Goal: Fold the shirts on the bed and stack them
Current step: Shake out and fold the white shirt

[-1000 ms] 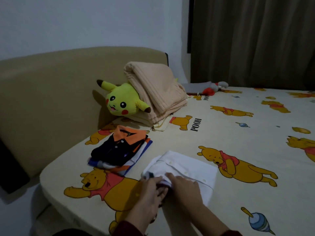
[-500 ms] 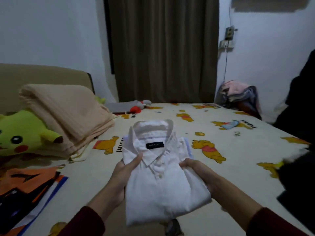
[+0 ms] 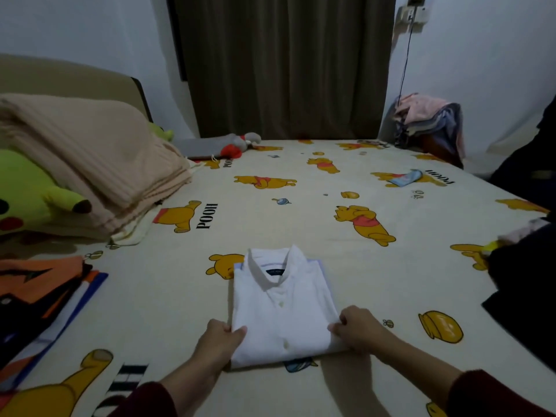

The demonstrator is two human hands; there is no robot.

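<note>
Left hand: I'm seeing the left hand [image 3: 221, 337] gripping the near-left corner of the white shirt [image 3: 281, 308], thumb lying on top of the cloth, fingers tucked under the edge.
Right hand: the right hand [image 3: 358, 328] is gripping the near-right corner the same way, thumb pointing inward across the fabric; dark red sleeves are showing on both forearms.
White shirt: it's lying folded into a neat rectangle, flat on the bed [image 3: 301, 206], collar facing away from me, dark neck label showing, button placket running down the middle.
Where it is: it's sitting near the front edge of the bed, roughly in the centre of my view, apart from everything else.
Bed sheet: cream, and printed all over with yellow bears in red tops and the word POOH.
Stack of shirts: off to the left, a pile of folded shirts [image 3: 39, 299] is resting on the sheet, orange and black on top, white and blue edges peeking out beneath.
Plush toy: a yellow-green plush [image 3: 27, 197] is leaning at the far left, half tucked under a folded beige blanket [image 3: 90, 164].
Right side: dark clothing [image 3: 523, 284] is lying at the right edge; I can't tell what the pieces are.
Back of room: a brown curtain [image 3: 285, 64] is hanging behind the bed, and a heap of clothes [image 3: 427, 118] is sitting in the far right corner.
</note>
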